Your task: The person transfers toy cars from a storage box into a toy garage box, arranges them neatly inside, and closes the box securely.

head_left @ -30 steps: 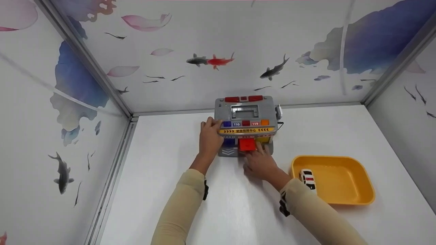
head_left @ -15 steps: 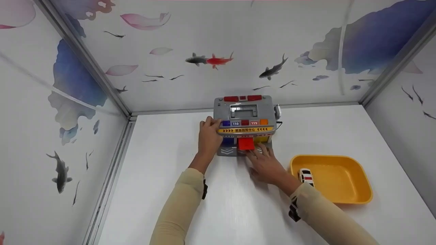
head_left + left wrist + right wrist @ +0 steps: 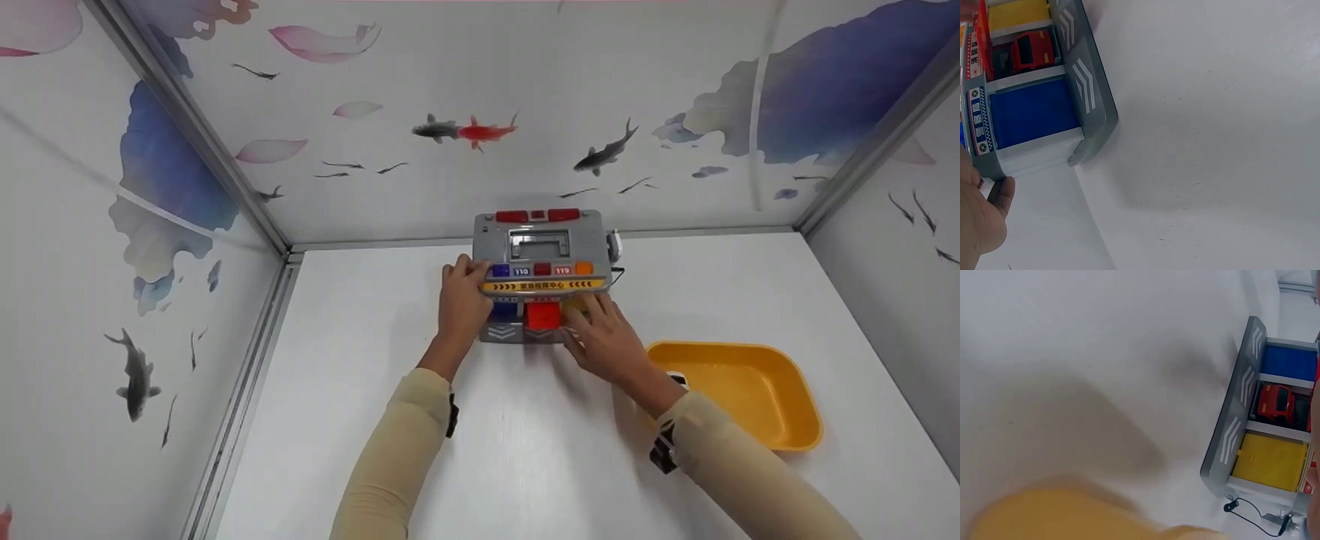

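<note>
A grey toy garage [image 3: 491, 244] stands against the back wall, with a red, a blue and a yellow door. My left hand [image 3: 463, 307] grips its left front edge, the thumb curled below the roof edge in the left wrist view. The red door [image 3: 544, 315] is swung up, and a red toy car [image 3: 1275, 405] sits in that middle bay. The blue door [image 3: 1036, 112] and the yellow door [image 3: 1269, 461] are closed. My right hand [image 3: 611, 341] is at the garage's right front, its fingertips by the yellow door and holding nothing that I can see.
To the right lies a yellow tray [image 3: 814, 405]. A white toy car [image 3: 678, 378] in it is mostly hidden behind my right forearm. A black cord [image 3: 1252, 523] hangs from the garage's right side. Printed walls enclose the white table [image 3: 510, 465].
My right hand has moved right and slightly up, from beneath the red door to the yellow door. The left hand stays on the garage. The red door remains raised.
</note>
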A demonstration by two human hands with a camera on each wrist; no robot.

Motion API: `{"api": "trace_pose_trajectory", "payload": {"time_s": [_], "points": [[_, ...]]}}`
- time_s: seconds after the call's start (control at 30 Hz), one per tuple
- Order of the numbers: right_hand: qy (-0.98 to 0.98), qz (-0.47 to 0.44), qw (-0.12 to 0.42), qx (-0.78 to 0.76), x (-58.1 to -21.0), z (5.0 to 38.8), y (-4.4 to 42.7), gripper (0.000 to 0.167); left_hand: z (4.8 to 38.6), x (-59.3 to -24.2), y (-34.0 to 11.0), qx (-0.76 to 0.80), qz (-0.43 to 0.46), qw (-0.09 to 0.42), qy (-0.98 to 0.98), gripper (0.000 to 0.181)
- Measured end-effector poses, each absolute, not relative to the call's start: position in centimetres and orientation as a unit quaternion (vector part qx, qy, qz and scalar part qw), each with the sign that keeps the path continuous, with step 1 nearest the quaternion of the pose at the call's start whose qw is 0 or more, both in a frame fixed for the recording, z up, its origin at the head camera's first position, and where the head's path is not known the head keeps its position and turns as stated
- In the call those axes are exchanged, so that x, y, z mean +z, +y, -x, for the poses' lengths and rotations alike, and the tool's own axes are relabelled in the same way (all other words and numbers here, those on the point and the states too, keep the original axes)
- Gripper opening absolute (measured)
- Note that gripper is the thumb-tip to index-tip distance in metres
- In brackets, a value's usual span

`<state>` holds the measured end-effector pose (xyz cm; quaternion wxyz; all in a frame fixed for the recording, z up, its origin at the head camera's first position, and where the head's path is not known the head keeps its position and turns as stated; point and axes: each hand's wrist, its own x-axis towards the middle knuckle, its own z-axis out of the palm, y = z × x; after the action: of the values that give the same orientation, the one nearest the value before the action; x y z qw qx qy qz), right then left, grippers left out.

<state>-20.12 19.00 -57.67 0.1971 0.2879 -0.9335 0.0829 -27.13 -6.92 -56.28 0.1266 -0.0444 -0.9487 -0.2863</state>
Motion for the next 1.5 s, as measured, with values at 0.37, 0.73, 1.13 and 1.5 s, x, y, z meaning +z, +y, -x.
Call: {"api": "trace_pose_trajectory", "payload": {"time_s": [0.37, 0.73, 1.13, 1.5], "points": [[-0.947, -0.266, 0.171, 0.048, -57.8, 21.7, 16.9, 0.093, 26.9, -56.6, -6.9, -0.297, 0.039, 0.119, -0.947, 0.060], [-0.960, -0.234, 0.155, 0.012, -59.0, 23.2, 15.5, 0.103, 27.0, -56.7, -7.0, -0.286, 0.051, 0.137, -0.947, 0.057], [-0.949, -0.234, 0.197, -0.082, -59.4, 24.7, 15.4, 0.086, 27.0, -56.5, -7.0, -0.285, 0.045, 0.131, -0.949, 0.059], [-0.947, -0.220, 0.206, -0.112, -59.8, 25.2, 14.9, 0.078, 27.0, -56.4, -7.0, -0.291, 0.043, 0.131, -0.947, 0.057]]}}
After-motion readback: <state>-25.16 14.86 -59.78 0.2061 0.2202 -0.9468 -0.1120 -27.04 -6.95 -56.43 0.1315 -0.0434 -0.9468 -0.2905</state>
